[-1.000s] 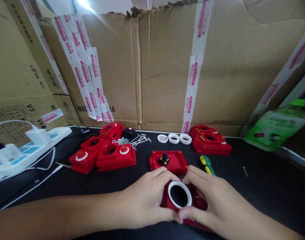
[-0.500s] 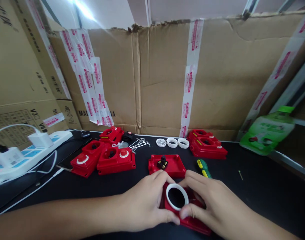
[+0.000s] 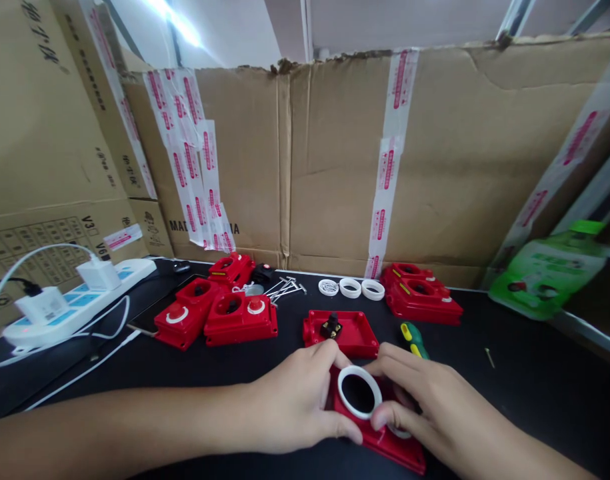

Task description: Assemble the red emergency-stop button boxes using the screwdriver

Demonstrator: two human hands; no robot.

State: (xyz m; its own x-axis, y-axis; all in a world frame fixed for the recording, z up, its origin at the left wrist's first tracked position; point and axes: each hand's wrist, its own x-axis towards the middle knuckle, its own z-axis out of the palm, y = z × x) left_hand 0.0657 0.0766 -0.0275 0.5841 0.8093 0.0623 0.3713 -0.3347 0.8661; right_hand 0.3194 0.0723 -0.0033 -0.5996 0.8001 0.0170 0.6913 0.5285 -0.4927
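A red plastic housing cover lies tilted near the front of the black table, with a white ring standing up at its round opening. My left hand is closed on the cover's left side, thumb at the near edge and fingertips behind the ring. From the right, my right hand curls over the cover, its thumb against the ring's lower right edge and its fingers behind it. Part of another white mark or ring shows under that hand. Just beyond is an open red housing base with a black socket part inside.
Several assembled red boxes stand at left, and more red boxes at back right. White rings and screws lie at the back. A green-yellow screwdriver, loose screw, green bottle and power strip surround them.
The whole view has shifted slightly, so things appear a little further right. Both hands keep their places on the cover and ring, with a bit more of the cover showing beneath my right hand.
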